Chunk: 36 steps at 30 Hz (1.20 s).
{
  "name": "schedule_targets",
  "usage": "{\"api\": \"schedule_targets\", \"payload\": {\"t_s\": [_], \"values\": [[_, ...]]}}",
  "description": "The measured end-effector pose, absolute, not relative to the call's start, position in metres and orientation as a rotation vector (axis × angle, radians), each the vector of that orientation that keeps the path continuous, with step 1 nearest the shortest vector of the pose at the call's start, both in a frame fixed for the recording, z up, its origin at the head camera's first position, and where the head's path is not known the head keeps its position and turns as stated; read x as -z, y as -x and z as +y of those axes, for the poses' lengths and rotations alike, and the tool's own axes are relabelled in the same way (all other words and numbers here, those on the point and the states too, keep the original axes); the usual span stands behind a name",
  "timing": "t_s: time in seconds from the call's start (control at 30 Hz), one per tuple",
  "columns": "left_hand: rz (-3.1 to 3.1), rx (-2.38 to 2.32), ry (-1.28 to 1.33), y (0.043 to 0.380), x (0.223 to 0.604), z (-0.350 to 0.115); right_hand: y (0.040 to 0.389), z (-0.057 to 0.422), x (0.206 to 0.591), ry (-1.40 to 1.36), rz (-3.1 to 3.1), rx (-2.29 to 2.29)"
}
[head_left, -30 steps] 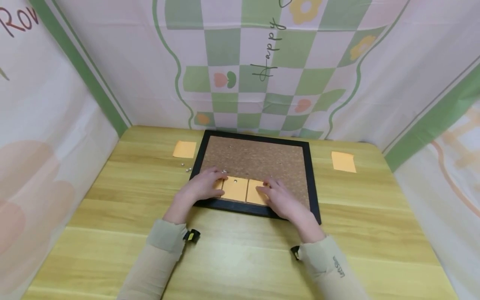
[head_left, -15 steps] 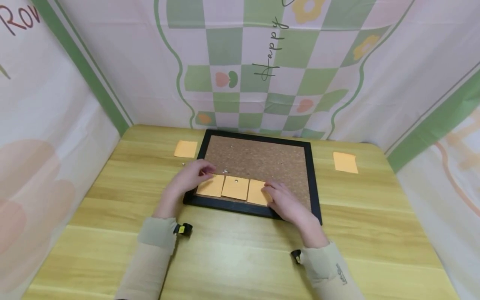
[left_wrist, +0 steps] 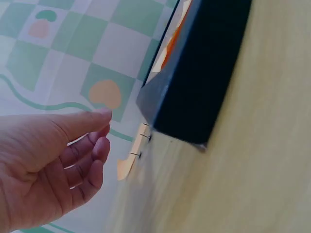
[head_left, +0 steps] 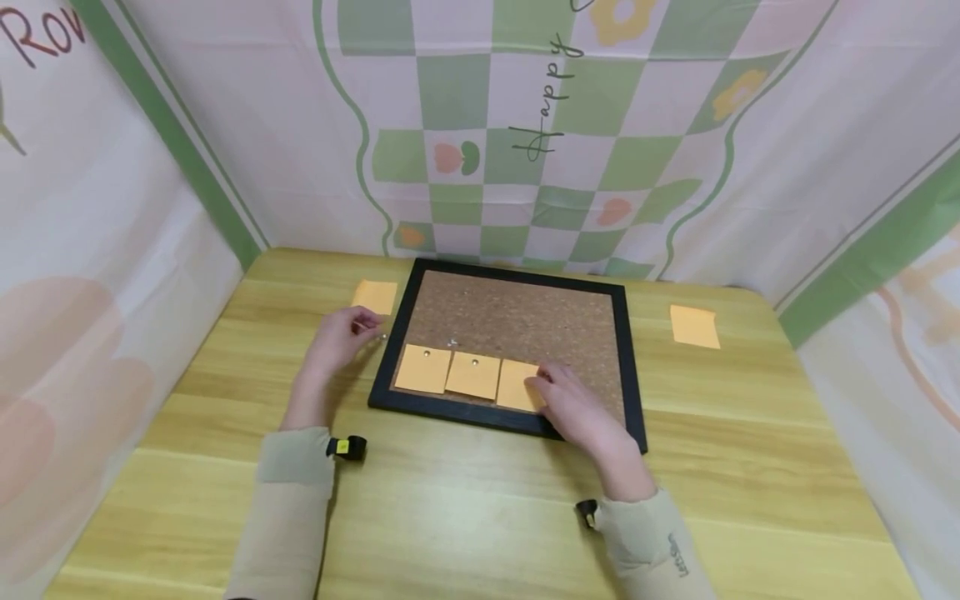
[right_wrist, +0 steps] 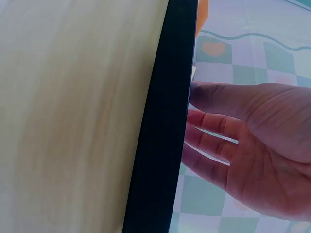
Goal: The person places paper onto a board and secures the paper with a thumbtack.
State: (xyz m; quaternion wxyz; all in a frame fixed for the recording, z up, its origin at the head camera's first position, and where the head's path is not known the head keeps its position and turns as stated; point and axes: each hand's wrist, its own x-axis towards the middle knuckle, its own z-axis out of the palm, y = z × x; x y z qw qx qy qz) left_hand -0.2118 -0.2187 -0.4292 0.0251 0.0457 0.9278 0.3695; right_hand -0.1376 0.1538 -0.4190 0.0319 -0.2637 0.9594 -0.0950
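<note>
Beside the board's left edge my left hand (head_left: 333, 340) hovers with loosely bent fingers over the table, close to thumbtacks (left_wrist: 148, 137) standing points-out near the frame's corner. No tack shows between its fingertips. My right hand (head_left: 577, 408) rests its fingertips on the right part of an orange sticky note (head_left: 516, 387) low on the corkboard (head_left: 517, 317); the frame hides those fingertips in the right wrist view. Left of this note lie a middle note (head_left: 472, 382) and a left note (head_left: 422, 375), each with one tack near its top.
A loose orange note (head_left: 377, 293) lies left of the board, partly behind my left hand. Another orange note (head_left: 694, 327) is to the right. Small tacks (head_left: 452, 342) sit on the cork above the notes. A patterned cloth (head_left: 510, 158) rises behind the table.
My left hand has moved off the left note, out over the frame to the table at the left, uncovering that note and its tack. The right hand has stayed at its note.
</note>
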Motion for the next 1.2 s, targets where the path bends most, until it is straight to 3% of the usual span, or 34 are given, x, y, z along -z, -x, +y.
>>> {"api": "schedule_targets", "payload": {"t_s": [1.2], "values": [[2.939, -0.931, -0.024, 0.213, 0.444, -0.217, 0.138, 0.157, 0.422, 0.754, 2.947, 0.373]]}}
